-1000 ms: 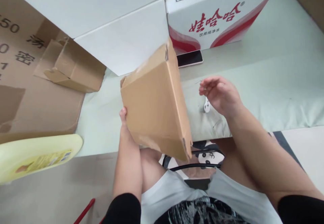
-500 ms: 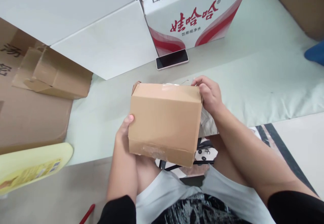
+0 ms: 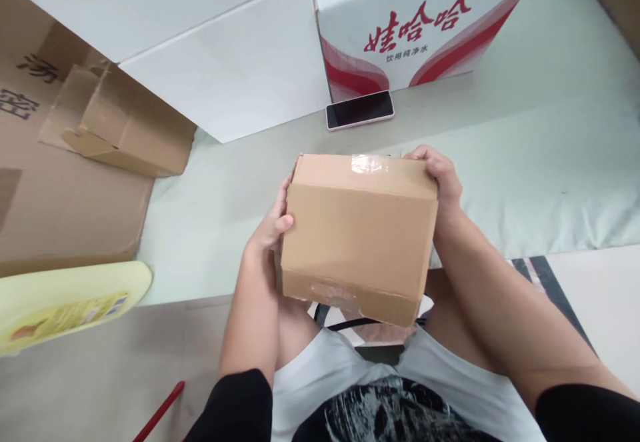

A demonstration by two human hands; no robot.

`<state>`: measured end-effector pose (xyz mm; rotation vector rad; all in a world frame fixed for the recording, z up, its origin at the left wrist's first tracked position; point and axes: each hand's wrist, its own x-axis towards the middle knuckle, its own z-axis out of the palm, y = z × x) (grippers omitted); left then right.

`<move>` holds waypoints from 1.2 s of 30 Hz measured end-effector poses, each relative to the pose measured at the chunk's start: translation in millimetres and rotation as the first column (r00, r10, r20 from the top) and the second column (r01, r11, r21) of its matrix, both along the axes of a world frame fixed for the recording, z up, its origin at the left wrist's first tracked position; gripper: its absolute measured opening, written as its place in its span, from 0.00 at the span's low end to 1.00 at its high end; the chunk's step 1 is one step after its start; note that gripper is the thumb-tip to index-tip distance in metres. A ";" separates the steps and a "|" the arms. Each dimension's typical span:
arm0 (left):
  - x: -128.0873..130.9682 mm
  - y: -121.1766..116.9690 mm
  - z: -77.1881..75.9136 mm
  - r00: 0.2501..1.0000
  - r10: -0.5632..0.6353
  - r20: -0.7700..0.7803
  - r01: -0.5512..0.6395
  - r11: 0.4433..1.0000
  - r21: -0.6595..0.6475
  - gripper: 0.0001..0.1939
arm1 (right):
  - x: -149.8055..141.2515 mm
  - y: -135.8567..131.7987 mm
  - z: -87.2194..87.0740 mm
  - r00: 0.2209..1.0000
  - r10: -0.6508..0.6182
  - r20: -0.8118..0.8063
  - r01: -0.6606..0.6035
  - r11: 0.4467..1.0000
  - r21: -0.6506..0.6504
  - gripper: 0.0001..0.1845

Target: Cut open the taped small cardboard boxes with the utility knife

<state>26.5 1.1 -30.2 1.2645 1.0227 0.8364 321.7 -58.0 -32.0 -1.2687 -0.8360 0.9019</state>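
A small brown cardboard box point(image 3: 357, 239) is held between my two hands above my lap, at the near edge of the surface. Clear tape crosses its far side and its near lower side. My left hand point(image 3: 275, 219) grips the left side, thumb on the front edge and the other fingers partly hidden behind it. At the upper right corner my right hand point(image 3: 441, 175) is closed on the box, its fingertips over the far edge. The box's underside is out of sight.
A phone point(image 3: 360, 110) lies beyond the box, against a white carton with red lettering point(image 3: 410, 35). A plain white box point(image 3: 240, 62) and large brown cardboard point(image 3: 75, 209) stand at left. A pale yellow bottle point(image 3: 75, 302) is near left. Pale green cloth point(image 3: 540, 162) covers the surface.
The view has shifted, so most things sit differently in the frame. My left hand's fingers have come up along the box's left side, and the upper left corner flap now lies flatter.
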 end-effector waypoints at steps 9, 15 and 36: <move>-11.4 11.6 -22.3 0.870 0.385 -0.309 -0.271 0.895 0.354 0.58 | 2.2 14.4 -19.8 0.989 -0.144 -0.013 0.142 0.984 -0.108 0.23; -12.3 19.7 -21.6 0.843 0.522 -0.127 -0.451 0.816 0.361 0.60 | -6.1 7.6 -21.4 0.982 0.113 -0.148 -0.147 0.958 -0.244 0.32; -9.1 45.5 -22.1 0.741 0.662 0.112 -0.668 0.744 0.014 0.20 | 11.3 -51.8 29.4 0.990 -0.118 0.080 0.118 0.993 0.005 0.19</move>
